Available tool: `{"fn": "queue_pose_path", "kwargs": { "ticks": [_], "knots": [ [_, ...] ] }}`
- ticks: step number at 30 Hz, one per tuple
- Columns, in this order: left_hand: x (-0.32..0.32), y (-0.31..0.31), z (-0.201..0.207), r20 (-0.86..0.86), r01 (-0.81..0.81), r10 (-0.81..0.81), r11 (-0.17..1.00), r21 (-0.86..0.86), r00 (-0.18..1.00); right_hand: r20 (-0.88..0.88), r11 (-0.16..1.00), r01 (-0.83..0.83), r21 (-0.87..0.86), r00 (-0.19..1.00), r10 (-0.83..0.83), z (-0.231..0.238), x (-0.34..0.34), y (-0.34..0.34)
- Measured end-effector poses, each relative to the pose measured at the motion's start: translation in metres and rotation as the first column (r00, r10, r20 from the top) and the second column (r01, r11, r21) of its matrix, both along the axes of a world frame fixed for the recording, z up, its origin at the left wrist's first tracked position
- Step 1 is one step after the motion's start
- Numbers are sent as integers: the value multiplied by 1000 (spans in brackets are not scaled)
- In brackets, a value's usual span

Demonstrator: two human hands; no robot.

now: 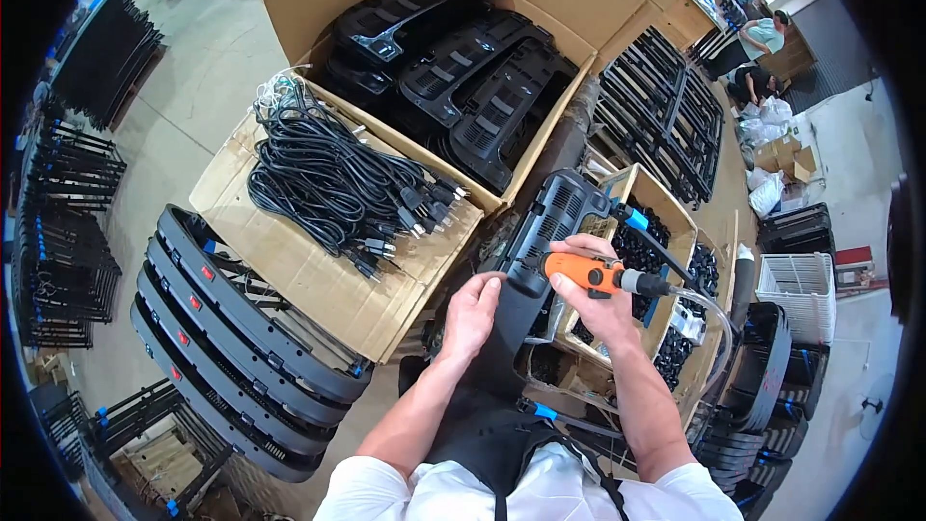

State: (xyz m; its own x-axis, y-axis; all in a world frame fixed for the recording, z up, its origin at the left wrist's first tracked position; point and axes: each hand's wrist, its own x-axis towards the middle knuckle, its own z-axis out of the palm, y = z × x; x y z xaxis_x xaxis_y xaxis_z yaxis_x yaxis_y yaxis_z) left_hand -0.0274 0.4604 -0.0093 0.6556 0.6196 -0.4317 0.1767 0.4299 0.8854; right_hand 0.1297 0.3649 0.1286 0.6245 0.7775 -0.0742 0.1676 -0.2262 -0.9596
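My right hand is wrapped round an orange power screwdriver with a grey and black rear end. A clear hose curves away from that end, and the tool's other end faces left over a black plastic cover with vent slots. The tool's tip is not clearly visible. At the left edge of the cover is my left hand, its thumb and fingers pressed together. Whatever lies between those fingertips is too small or hidden to make out.
A carton of stacked black covers stands ahead. Bundled black power cables lie on cardboard at left, beside stacked curved grey parts. Bins of small black parts sit right. Black frames and people stand farther off.
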Motion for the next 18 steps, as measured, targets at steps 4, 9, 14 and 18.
{"fn": "queue_pose_path", "kwargs": {
  "ticks": [4,9,14,18],
  "knots": [
    [4,19,23,-442,328,-71,776,539,894,19,999,-34,-33,999,35,-8,5,4],
    [5,13,-2,-434,377,-66,626,683,898,13,995,-64,-72,998,66,-11,6,8],
    [8,9,-5,-441,370,-26,590,718,897,14,992,-60,-114,998,62,-11,8,13],
    [9,6,-6,-415,350,-4,545,762,910,35,990,-90,-105,995,94,-12,7,18]
  ]
}}
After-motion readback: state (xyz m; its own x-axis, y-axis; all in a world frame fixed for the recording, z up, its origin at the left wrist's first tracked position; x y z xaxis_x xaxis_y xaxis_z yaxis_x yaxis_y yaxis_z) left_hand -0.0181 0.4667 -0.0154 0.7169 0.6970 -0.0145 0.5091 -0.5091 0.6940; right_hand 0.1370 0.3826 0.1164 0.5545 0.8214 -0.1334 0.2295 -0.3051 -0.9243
